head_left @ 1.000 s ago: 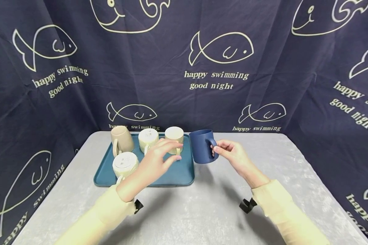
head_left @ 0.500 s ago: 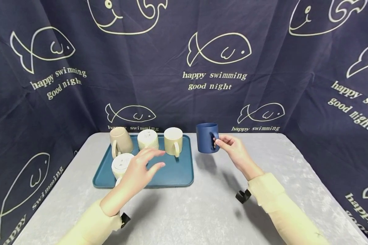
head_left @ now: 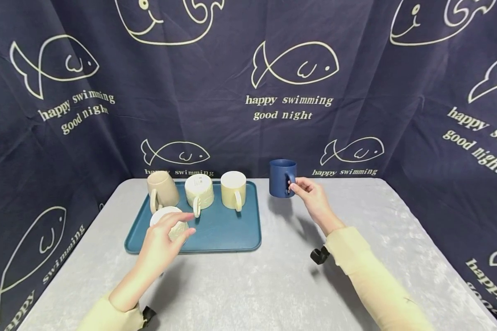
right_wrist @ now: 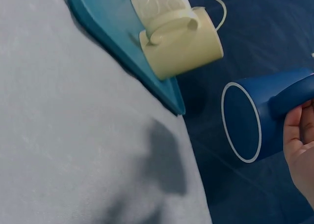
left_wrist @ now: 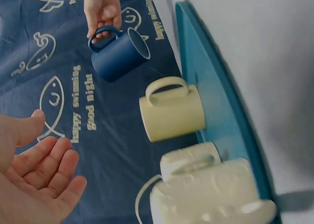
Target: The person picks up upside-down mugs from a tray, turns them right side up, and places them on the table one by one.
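My right hand (head_left: 312, 197) grips a dark blue mug (head_left: 279, 180) by its handle, holding it upright over the table, right of a teal tray (head_left: 219, 239). Seen from the right wrist, the mug's pale-edged base (right_wrist: 240, 123) faces the table. My left hand (head_left: 159, 241) holds nothing; thumb and fingers are apart, and it partly covers an upside-down cream mug (head_left: 178, 231) at the tray's front left. Behind stand a beige mug (head_left: 164, 187), another upside-down cream mug (head_left: 203, 195) and a pale yellow mug (head_left: 232, 195), its handle facing me.
A grey table (head_left: 265, 289) carries the tray, its back edge meeting a navy fabric backdrop (head_left: 215, 92) printed with fish and words. Black wrist devices (head_left: 320, 255) show below both sleeves.
My left hand has drawn back from beside the yellow mug toward the front left. My right hand has carried the blue mug away from the tray, rightward and back.
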`<state>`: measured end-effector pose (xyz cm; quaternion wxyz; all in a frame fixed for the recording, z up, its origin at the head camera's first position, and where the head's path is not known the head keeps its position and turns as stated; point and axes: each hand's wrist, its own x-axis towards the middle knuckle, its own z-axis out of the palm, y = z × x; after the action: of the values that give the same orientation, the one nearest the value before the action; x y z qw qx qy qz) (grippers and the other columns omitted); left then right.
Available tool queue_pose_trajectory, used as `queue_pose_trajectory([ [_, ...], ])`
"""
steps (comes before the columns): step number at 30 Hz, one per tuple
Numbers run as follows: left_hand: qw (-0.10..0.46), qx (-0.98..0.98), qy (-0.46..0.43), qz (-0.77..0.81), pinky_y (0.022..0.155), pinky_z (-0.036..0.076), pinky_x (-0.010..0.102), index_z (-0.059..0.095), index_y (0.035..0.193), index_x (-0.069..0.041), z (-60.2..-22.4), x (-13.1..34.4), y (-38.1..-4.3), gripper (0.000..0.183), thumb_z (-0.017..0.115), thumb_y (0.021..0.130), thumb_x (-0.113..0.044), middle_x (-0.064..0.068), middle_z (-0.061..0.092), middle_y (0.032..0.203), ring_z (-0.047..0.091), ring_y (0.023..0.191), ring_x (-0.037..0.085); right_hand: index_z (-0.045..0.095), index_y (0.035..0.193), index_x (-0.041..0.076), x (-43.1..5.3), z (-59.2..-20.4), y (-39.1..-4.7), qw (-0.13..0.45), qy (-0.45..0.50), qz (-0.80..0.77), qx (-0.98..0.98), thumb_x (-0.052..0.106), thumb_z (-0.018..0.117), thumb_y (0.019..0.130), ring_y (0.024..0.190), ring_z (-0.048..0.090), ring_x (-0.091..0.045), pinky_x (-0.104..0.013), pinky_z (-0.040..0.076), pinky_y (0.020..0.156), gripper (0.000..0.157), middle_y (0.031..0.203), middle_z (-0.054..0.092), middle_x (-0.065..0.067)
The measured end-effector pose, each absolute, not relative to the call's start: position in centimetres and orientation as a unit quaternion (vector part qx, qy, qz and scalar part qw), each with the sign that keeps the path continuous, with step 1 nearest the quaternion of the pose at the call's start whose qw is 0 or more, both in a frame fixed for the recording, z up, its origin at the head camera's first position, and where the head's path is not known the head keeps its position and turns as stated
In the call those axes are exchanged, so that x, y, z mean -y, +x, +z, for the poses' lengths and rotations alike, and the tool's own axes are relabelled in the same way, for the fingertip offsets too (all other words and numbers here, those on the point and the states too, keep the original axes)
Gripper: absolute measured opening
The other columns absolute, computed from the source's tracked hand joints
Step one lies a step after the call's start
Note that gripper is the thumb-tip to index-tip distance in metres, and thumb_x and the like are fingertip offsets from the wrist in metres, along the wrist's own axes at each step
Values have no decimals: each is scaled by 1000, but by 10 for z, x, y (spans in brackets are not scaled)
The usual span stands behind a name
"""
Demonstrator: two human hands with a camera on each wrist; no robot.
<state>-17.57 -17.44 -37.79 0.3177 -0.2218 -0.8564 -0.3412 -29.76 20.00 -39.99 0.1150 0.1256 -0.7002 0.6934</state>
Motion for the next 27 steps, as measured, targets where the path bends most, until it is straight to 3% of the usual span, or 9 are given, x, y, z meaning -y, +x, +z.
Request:
queue_pose_trajectory([
  [7,330,864,-163,-342,81,41,16,71,99,-9,-385,198,-169,31,81,69,-4,1,70,96,64,88,17,61,103,-13,-201,-414,-313,138,111,701,691,7,66,87,75,58,-5,-18,49,77,27,81,67,5],
  [16,312,872,-112,-359,79,39,6,70,97,-1,-396,227,-162,24,77,73,-1,7,71,93,57,83,-4,59,106,-16,-200,-421,-325,139,84,687,708,4,65,87,73,57,-4,-16,47,73,28,77,64,9],
  [22,263,897,-75,-347,70,42,5,70,98,-2,-400,240,-157,23,77,77,-8,8,71,89,62,76,4,59,104,-18,-198,-421,-327,148,69,693,702,-1,64,86,69,53,-5,-15,44,66,25,74,62,7],
  [27,189,917,-53,-348,63,47,12,70,98,0,-404,246,-157,24,76,78,-13,8,71,85,60,69,-1,62,105,-14,-199,-433,-338,156,54,683,711,6,67,86,69,53,-2,-14,43,65,28,73,62,12],
])
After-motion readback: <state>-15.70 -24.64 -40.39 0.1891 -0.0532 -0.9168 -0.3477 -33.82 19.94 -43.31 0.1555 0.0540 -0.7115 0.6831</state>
